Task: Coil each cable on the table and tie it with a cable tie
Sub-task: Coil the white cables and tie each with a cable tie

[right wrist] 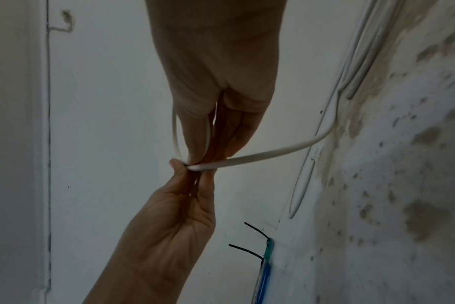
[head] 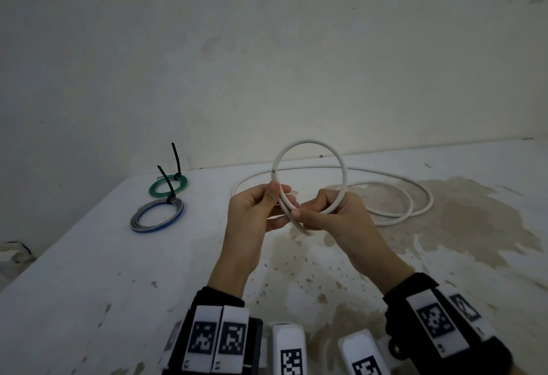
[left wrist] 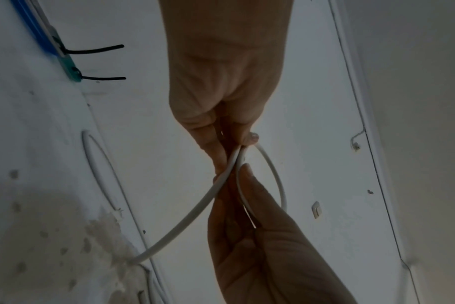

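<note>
At the centre of the head view, the left hand and the right hand both pinched a thick white round cable, holding one raised loop above the stained white table; its slack lay right of centre. At left lay a green coiled cable and a blue-grey coiled cable, each bound with a black cable tie.

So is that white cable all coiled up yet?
Only partly. Both hands pinch one loop of the white cable, while the rest lies loose on the table. No tie on it.
</note>
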